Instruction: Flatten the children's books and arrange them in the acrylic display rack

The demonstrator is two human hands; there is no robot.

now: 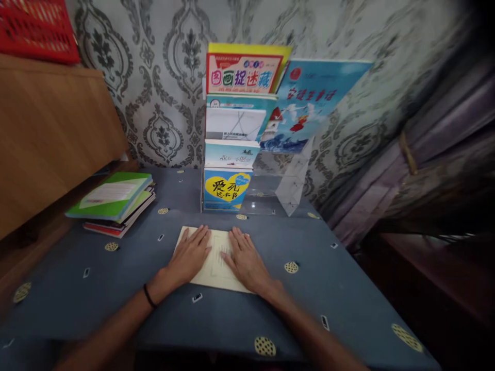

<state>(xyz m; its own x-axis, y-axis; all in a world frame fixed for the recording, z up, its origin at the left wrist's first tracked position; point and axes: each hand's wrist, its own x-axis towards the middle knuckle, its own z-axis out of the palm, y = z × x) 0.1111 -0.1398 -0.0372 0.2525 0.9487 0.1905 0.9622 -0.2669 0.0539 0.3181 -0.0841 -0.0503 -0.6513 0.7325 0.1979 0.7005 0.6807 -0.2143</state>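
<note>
A cream-coloured book (218, 275) with a thin printed frame lies flat on the blue table cover, near the middle. Over its left part rests my left hand (192, 252), palm down with the fingers stretched out. My right hand (247, 260) lies flat across its right part, fingers extended and the thumb reaching inward. Neither hand grips anything. Both palms hide part of the cover, and the small print between them is too blurred to read.
Behind the hands stands a clear tiered rack (266, 203) holding several books, among them a blue fairy-tale book (320, 103). A stack topped by a green book (112, 193) lies at left, beside a wooden cabinet (54, 139). A purple curtain (386, 170) hangs at right.
</note>
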